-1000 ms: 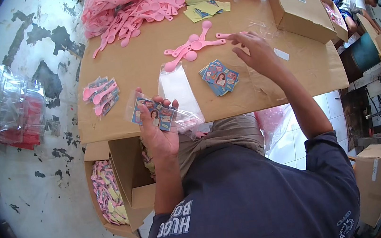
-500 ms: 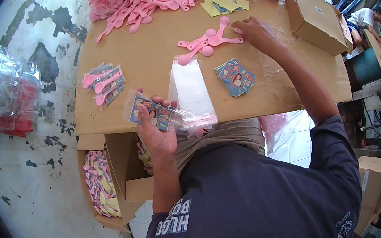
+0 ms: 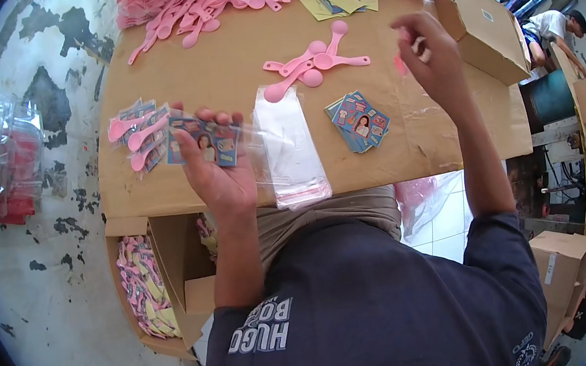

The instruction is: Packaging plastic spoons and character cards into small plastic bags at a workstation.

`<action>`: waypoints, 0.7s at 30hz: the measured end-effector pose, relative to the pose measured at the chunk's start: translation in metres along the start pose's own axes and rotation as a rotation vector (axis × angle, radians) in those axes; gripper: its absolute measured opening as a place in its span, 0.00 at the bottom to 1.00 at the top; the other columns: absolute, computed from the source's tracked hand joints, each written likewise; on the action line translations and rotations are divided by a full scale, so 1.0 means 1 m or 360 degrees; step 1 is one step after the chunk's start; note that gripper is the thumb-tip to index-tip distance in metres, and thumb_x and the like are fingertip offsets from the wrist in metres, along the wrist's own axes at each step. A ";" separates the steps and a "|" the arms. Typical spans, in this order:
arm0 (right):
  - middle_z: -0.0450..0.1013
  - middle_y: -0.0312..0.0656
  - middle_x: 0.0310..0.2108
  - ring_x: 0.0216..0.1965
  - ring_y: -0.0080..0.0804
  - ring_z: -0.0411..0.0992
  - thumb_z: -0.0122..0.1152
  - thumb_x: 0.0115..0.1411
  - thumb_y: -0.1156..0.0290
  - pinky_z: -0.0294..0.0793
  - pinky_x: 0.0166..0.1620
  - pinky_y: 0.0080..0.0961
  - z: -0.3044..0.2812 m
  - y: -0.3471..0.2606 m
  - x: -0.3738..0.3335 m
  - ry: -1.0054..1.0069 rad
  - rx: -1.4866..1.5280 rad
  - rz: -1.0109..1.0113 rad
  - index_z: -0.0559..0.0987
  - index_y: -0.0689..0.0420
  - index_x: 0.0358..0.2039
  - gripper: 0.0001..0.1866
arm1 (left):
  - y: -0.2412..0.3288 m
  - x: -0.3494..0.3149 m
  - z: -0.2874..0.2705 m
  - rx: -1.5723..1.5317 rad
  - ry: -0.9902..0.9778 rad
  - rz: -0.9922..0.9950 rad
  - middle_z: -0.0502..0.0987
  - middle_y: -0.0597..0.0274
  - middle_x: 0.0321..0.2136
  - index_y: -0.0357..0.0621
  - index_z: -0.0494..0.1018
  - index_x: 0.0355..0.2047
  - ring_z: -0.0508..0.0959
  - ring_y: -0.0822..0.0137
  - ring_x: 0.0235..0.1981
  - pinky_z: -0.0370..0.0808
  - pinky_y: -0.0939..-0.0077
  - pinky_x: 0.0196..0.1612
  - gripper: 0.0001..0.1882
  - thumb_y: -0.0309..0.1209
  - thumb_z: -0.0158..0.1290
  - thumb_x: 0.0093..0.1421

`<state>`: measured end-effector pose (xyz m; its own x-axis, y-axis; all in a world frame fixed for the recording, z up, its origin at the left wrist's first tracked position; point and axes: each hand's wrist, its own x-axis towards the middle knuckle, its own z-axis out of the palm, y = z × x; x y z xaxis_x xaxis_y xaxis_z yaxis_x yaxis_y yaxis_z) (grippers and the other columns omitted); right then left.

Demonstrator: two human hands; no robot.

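Observation:
My left hand (image 3: 218, 170) is closed on a clear plastic bag with a blue printed card (image 3: 205, 148) inside. The bag's transparent end stretches right, over a stack of clear plastic bags (image 3: 290, 147). My right hand (image 3: 430, 49) is raised over the right part of the table, fingers curled round a pink spoon (image 3: 399, 65), mostly hidden by the hand. Left of it lies a loose group of pink measuring spoons (image 3: 322, 61). Below those sits a pile of blue printed cards (image 3: 360, 123). Packed spoons in bags (image 3: 144, 135) lie beyond my left hand.
A big heap of pink spoons (image 3: 227, 1) covers the table's far side, beside yellow cards (image 3: 337, 2). At the right edge stands a cardboard box (image 3: 479, 28). An open carton of packed pieces (image 3: 146, 285) stands below left. Another person (image 3: 552, 27) is at far right.
My right hand has lifted away from the spoon group toward the right, taking a pink spoon. The left hand has moved up and slightly left with the bagged card.

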<state>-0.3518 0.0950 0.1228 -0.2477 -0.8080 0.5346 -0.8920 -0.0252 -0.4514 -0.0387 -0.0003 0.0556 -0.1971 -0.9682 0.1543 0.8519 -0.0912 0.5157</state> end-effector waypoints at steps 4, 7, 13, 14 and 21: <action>0.74 0.34 0.35 0.36 0.18 0.72 0.64 0.63 0.76 0.73 0.40 0.18 -0.005 -0.017 -0.054 0.0086 0.0792 0.0344 0.77 0.59 0.41 0.07 | -0.008 0.018 0.012 -0.0303 -0.0109 0.0119 0.74 0.58 0.44 0.46 0.63 0.63 0.76 0.63 0.47 0.72 0.56 0.63 0.23 0.41 0.49 0.73; 0.75 0.32 0.36 0.38 0.16 0.72 0.65 0.64 0.77 0.73 0.41 0.17 0.008 -0.038 -0.085 0.0093 0.1287 0.0776 0.76 0.59 0.39 0.06 | -0.019 0.022 0.016 -0.0252 -0.0087 0.0104 0.74 0.60 0.44 0.50 0.60 0.64 0.77 0.64 0.46 0.73 0.51 0.63 0.26 0.45 0.50 0.72; 0.77 0.36 0.37 0.40 0.18 0.75 0.65 0.63 0.79 0.74 0.42 0.17 0.043 -0.057 -0.101 -0.0008 0.1823 0.1027 0.76 0.60 0.40 0.07 | -0.042 0.016 0.031 -0.0259 -0.0138 -0.0052 0.74 0.58 0.45 0.47 0.62 0.64 0.77 0.63 0.46 0.71 0.53 0.65 0.25 0.43 0.49 0.72; 0.77 0.37 0.38 0.40 0.19 0.75 0.65 0.64 0.79 0.74 0.42 0.18 0.049 -0.057 -0.102 -0.0001 0.1884 0.1025 0.76 0.61 0.41 0.07 | -0.047 0.014 0.035 -0.0249 -0.0141 -0.0060 0.74 0.58 0.45 0.47 0.62 0.64 0.77 0.63 0.46 0.71 0.53 0.65 0.25 0.43 0.49 0.72; 0.77 0.39 0.40 0.43 0.24 0.77 0.61 0.67 0.80 0.77 0.47 0.21 0.056 -0.064 -0.098 -0.0105 0.2207 0.0939 0.74 0.63 0.46 0.08 | -0.077 0.001 0.052 -0.0070 -0.0216 -0.0361 0.73 0.59 0.44 0.46 0.59 0.65 0.77 0.64 0.45 0.74 0.53 0.60 0.27 0.45 0.48 0.73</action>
<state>-0.2494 0.1426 0.0593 -0.3822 -0.9237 0.0257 0.3896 -0.1862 -0.9019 -0.1296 0.0176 0.0602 -0.4460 -0.8820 0.1524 0.7983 -0.3150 0.5133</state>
